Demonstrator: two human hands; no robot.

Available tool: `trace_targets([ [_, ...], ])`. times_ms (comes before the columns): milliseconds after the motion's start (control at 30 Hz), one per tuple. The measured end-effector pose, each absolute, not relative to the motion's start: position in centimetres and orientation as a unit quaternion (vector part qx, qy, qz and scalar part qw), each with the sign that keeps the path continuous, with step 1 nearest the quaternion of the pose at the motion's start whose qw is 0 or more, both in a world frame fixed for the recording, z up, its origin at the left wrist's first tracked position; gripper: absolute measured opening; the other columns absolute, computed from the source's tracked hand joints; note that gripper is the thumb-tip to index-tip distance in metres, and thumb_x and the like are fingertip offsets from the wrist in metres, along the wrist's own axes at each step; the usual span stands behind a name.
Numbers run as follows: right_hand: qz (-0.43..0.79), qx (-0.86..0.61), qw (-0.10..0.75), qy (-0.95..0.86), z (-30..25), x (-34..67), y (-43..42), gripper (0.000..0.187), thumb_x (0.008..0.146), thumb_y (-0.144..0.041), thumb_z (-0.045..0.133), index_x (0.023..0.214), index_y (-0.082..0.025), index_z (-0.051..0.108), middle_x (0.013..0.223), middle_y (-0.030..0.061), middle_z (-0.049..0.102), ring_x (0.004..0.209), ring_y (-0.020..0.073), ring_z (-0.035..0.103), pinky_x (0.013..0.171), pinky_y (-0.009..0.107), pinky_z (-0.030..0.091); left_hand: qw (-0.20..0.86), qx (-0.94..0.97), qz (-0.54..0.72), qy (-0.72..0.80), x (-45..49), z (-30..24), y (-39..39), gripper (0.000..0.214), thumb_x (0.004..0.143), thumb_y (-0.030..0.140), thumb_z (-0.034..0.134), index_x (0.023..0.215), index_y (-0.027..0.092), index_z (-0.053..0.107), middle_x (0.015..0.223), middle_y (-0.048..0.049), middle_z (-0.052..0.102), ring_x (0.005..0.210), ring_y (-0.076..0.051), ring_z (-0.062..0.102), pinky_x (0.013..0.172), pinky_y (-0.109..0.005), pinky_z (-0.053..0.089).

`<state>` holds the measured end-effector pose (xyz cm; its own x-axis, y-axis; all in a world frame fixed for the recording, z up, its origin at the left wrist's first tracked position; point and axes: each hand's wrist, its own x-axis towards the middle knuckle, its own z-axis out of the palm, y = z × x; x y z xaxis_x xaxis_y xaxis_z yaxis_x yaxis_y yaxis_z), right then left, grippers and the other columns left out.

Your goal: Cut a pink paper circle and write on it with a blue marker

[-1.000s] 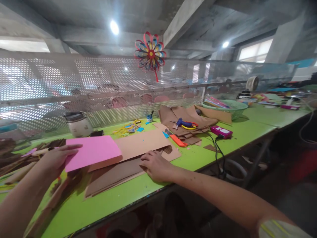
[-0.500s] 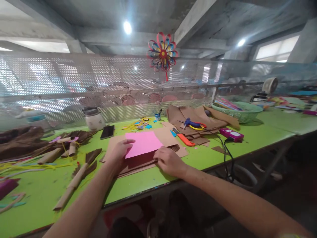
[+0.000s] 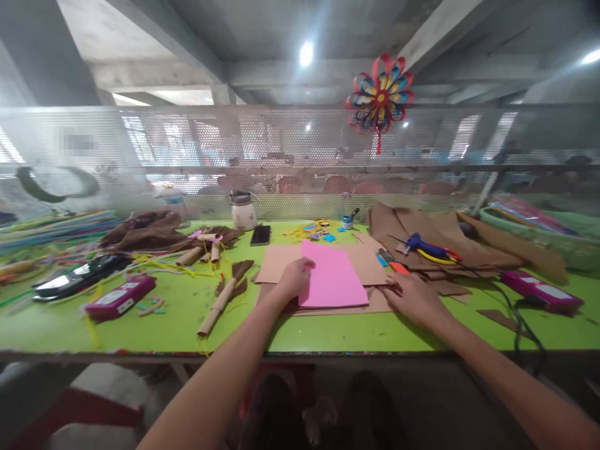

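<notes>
A pink sheet of paper (image 3: 330, 278) lies over brown cardboard sheets (image 3: 276, 261) in front of me. My left hand (image 3: 296, 279) is closed on the pink sheet's left edge, fingers curled over it. To the right, my right hand (image 3: 415, 300) touches the right side of the cardboard with fingers bent and apart, off the pink sheet. Just beyond those fingers lies an orange-handled utility knife (image 3: 398, 267), its lower end close to the hand.
Left lie a paper-tube figure (image 3: 225, 300), a purple box (image 3: 120, 299) and a black glossy object (image 3: 79, 278). Behind are a phone (image 3: 260, 235), a jar (image 3: 243, 211) and a small blue pot (image 3: 347, 222). Right are blue pliers (image 3: 422, 242), brown paper (image 3: 450, 231) and a corded purple box (image 3: 541, 292).
My view has swung left. The pink sheet has turned and lies flatter over the cardboard. My right hand has left its corner and moved right, towards the utility knife; my left hand still holds the sheet.
</notes>
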<state>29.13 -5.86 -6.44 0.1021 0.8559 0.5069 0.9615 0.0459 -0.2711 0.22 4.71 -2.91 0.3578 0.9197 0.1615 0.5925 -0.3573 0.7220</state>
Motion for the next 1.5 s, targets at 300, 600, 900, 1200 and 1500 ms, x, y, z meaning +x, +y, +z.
trace_targets([
  [300, -0.069, -0.690, 0.312, -0.649, -8.4, 29.8, -5.5, 0.035, 0.079, -0.030, 0.057, 0.109, -0.018, 0.071, 0.076, 0.0081, 0.071, 0.080, 0.0289, 0.064, 0.070, 0.037, 0.046, 0.259, 0.783, 0.274, 0.494, 0.2, -3.8, 5.0, 0.031, 0.095, 0.034, 0.059, 0.122, 0.018, 0.059, 0.125, -0.0102, 0.060, 0.105, -0.022, 0.062, 0.088, -0.044, 0.054],
  [600, -0.053, -0.707, 0.384, -0.591, -8.0, 30.2, -6.1, 0.039, 0.075, -0.030, 0.057, 0.107, -0.014, 0.072, 0.069, 0.0078, 0.071, 0.064, 0.0261, 0.064, 0.062, 0.035, 0.044, 0.248, 0.774, 0.275, 0.514, 0.2, -3.3, 5.2, 0.033, 0.095, 0.034, 0.059, 0.123, 0.018, 0.059, 0.125, -0.0101, 0.060, 0.105, -0.023, 0.062, 0.088, -0.044, 0.054],
  [900, -0.185, -0.662, 0.495, -0.532, -7.1, 30.8, -6.9, 0.025, 0.084, -0.018, 0.048, 0.094, -0.012, 0.070, 0.085, 0.0132, 0.072, 0.076, 0.0233, 0.065, 0.073, 0.036, 0.052, 0.224, 0.784, 0.273, 0.511, -0.3, -2.4, 6.1, 0.032, 0.095, 0.034, 0.059, 0.123, 0.018, 0.059, 0.125, -0.0100, 0.060, 0.105, -0.023, 0.062, 0.089, -0.044, 0.054],
  [1200, -0.310, -0.518, 0.557, -0.571, -5.8, 28.8, -7.6, 0.017, 0.094, -0.013, 0.050, 0.099, -0.016, 0.065, 0.089, 0.0105, 0.068, 0.085, 0.0220, 0.065, 0.080, 0.037, 0.054, 0.147, 0.779, 0.207, 0.573, -0.8, -2.0, 6.3, 0.033, 0.094, 0.034, 0.061, 0.121, 0.016, 0.059, 0.122, -0.0098, 0.061, 0.104, -0.023, 0.063, 0.087, -0.044, 0.054],
  [1500, -0.322, -0.464, 0.562, -0.604, -5.4, 27.8, -8.1, 0.016, 0.092, -0.007, 0.056, 0.101, -0.018, 0.065, 0.089, 0.0100, 0.068, 0.087, 0.0216, 0.065, 0.082, 0.037, 0.054, 0.099, 0.758, 0.273, 0.584, -0.8, -1.6, 5.7, 0.033, 0.094, 0.035, 0.060, 0.122, 0.017, 0.059, 0.127, -0.0104, 0.059, 0.110, -0.025, 0.060, 0.092, -0.048, 0.052],
])
